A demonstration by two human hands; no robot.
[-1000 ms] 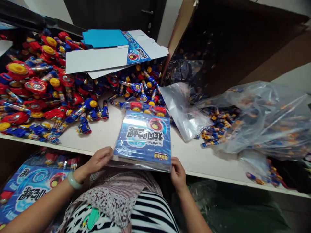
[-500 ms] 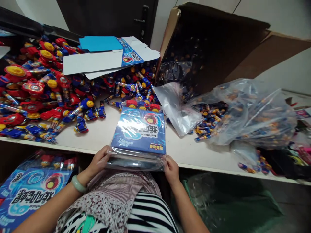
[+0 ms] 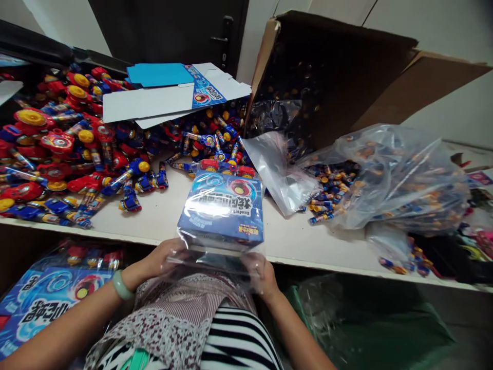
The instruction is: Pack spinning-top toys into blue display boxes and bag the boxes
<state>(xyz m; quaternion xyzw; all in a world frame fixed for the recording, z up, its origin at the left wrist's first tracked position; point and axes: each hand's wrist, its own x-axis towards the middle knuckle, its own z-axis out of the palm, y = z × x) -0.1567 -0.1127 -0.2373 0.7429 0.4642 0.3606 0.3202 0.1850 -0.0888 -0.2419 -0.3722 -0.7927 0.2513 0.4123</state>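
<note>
A blue printed toy display box (image 3: pixel 221 210) lies on the table in front of me, with red and blue toys showing along its far edge. A clear plastic bag (image 3: pixel 215 259) covers it, and the bag's loose end reaches over the table's front edge toward me. My left hand (image 3: pixel 172 257) is closed on the left side of that loose end. On the right side my right hand (image 3: pixel 262 275) grips the film too. Film lies over the fingers of both hands, so their tips are partly blurred.
Red and blue toys (image 3: pixel 57 139) are heaped at the left, with flat cardboard pieces (image 3: pixel 150 103) on top. A large carton (image 3: pixel 346 67) stands at the back right, beside a clear sack of small toys (image 3: pixel 404 180). Below the table are another wrapped box (image 3: pixel 50 303) and a green sack (image 3: pixel 370 324).
Both hands have moved slightly inward along the bag's loose end. The film is now lifted and spread nearer to me, over the fingers. The box stays almost in place.
</note>
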